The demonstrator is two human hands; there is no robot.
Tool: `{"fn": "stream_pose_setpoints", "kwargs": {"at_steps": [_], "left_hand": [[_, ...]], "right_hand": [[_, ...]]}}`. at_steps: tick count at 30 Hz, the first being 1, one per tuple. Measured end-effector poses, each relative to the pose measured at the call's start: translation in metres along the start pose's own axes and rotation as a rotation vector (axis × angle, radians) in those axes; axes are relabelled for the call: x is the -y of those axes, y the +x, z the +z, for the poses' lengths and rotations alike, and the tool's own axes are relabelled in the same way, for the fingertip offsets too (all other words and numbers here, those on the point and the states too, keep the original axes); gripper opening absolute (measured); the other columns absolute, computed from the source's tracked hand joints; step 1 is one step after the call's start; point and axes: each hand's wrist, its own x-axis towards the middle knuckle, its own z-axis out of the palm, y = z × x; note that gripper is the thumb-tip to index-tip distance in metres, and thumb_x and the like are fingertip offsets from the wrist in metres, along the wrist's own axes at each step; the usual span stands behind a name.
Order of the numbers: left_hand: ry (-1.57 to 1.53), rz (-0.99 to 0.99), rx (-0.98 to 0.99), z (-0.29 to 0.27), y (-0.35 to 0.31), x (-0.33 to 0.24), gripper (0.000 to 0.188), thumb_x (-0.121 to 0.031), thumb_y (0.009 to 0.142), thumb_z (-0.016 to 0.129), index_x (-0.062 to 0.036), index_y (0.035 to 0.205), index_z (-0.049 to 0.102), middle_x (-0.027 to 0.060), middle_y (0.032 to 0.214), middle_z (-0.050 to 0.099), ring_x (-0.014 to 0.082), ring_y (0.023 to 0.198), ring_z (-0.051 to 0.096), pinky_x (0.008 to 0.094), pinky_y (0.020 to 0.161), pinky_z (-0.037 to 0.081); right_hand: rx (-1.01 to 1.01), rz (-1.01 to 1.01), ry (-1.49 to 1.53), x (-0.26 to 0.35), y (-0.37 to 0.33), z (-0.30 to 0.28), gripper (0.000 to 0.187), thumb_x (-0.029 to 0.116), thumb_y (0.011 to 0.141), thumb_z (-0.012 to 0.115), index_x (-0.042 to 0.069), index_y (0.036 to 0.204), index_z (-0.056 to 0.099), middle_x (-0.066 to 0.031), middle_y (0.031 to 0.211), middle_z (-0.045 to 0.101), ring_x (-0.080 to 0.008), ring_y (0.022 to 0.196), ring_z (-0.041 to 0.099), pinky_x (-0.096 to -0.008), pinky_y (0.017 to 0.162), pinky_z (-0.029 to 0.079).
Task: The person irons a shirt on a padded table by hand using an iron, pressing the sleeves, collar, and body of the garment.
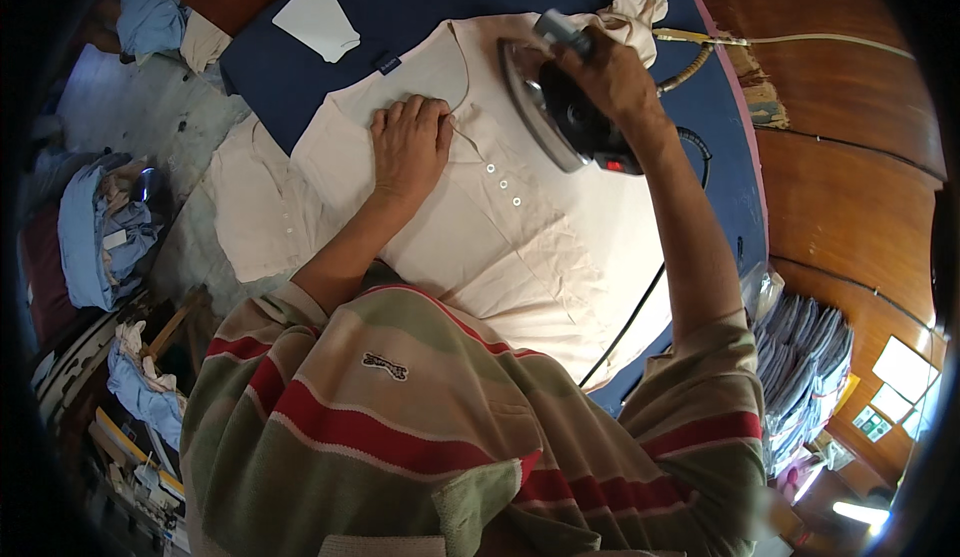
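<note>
A cream button-placket shirt (540, 227) is spread out on a dark blue padded board. My left hand (412, 147) lies on its neckline, with curled fingers gathering the fabric edge beside the top of the placket. Several white buttons run down from there. My right hand (615, 77) is wrapped around the handle of a black electric iron (575, 117). The iron rests on or just above the shirt's upper right side, its metal soleplate edge showing. Behind the iron, a sleeve (640, 17) sits bunched up.
A white card template (318, 22) lies on the blue board (270, 87) at the far left. The iron's hose (690, 69) and black cable (630, 322) trail at the right. Stacked dark garments (800, 367) stand at right; blue garment piles (95, 232) are at left.
</note>
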Motion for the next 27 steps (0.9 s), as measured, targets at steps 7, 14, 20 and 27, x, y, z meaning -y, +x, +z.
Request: {"fn": "stream_pose_setpoints", "kwargs": {"at_steps": [7, 14, 20, 27], "left_hand": [[0.04, -0.025, 0.055, -0.001, 0.006, -0.006, 0.014, -0.026, 0.08, 0.062, -0.0129, 0.084, 0.061, 0.0007, 0.087, 0.057, 0.0199, 0.087, 0.052, 0.0393, 0.084, 0.032], [-0.029, -0.029, 0.06, -0.005, 0.007, -0.001, 0.011, -0.022, 0.079, 0.059, -0.0114, 0.078, 0.062, 0.0012, 0.083, 0.057, 0.0199, 0.084, 0.052, 0.0378, 0.083, 0.032], [-0.03, -0.038, 0.076, -0.007, 0.005, -0.002, 0.01, -0.02, 0.078, 0.06, -0.0102, 0.077, 0.06, 0.0019, 0.08, 0.055, 0.0211, 0.084, 0.052, 0.0375, 0.082, 0.033], [-0.015, -0.04, 0.079, -0.006, 0.007, -0.004, 0.012, -0.022, 0.079, 0.06, -0.0103, 0.078, 0.059, 0.0017, 0.082, 0.054, 0.0218, 0.083, 0.052, 0.0383, 0.082, 0.033]], "right_hand": [[-0.107, 0.024, 0.031, -0.02, 0.011, 0.004, 0.05, 0.049, 0.082, 0.056, 0.002, 0.1, 0.062, -0.0212, 0.086, 0.066, -0.034, 0.085, 0.065, -0.0389, 0.076, 0.05], [0.282, -0.125, 0.085, 0.006, -0.045, -0.016, 0.051, 0.047, 0.079, 0.061, 0.001, 0.1, 0.059, -0.021, 0.075, 0.063, -0.0331, 0.07, 0.064, -0.0396, 0.069, 0.05], [0.237, -0.136, 0.043, 0.005, -0.074, -0.007, 0.044, 0.044, 0.079, 0.063, 0.004, 0.098, 0.06, -0.0173, 0.073, 0.065, -0.0312, 0.069, 0.066, -0.0388, 0.065, 0.052], [0.111, -0.105, -0.056, 0.011, -0.043, -0.007, 0.047, 0.047, 0.081, 0.058, 0.002, 0.092, 0.059, -0.0183, 0.068, 0.063, -0.0326, 0.066, 0.065, -0.0403, 0.062, 0.051]]}}
